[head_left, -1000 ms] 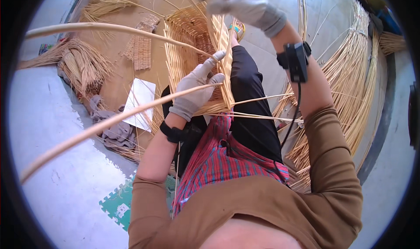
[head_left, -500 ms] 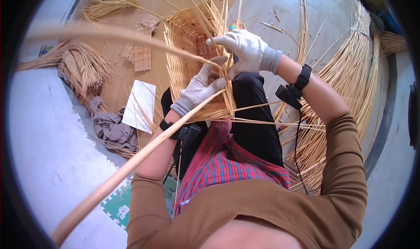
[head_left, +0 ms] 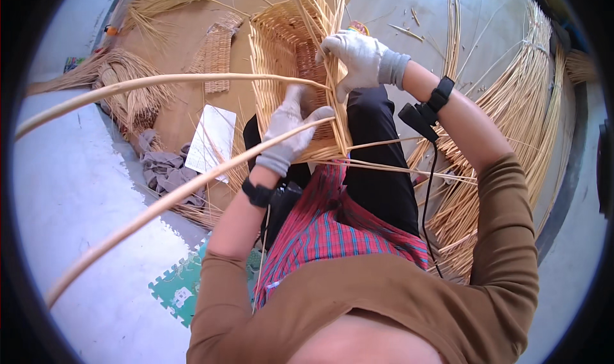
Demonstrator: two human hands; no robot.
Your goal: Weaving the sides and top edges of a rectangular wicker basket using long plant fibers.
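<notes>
A pale woven cane basket [head_left: 274, 76] stands open over my lap, long weavers and upright stakes sticking out from it. My right hand [head_left: 353, 62], in a whitish glove, is closed on strands at its right rim. My left hand [head_left: 291, 134], also gloved, reaches into the basket; its blurred fingers are spread from the thumb, which lies by the end of a thick lower rod [head_left: 173, 194]. Another long rod [head_left: 160, 79] crosses above that hand to the basket's right side.
Cane bundles lie left [head_left: 131, 92] and right [head_left: 492, 108]. A flat woven piece [head_left: 214, 57], white paper [head_left: 212, 140] and grey cloth [head_left: 166, 166] lie on the board [head_left: 173, 57]. Green puzzle mats [head_left: 173, 281] are at lower left.
My right hand has dropped from high above the basket onto its right rim and closed on strands there. The left rods have swung, and the basket sits slightly higher in view.
</notes>
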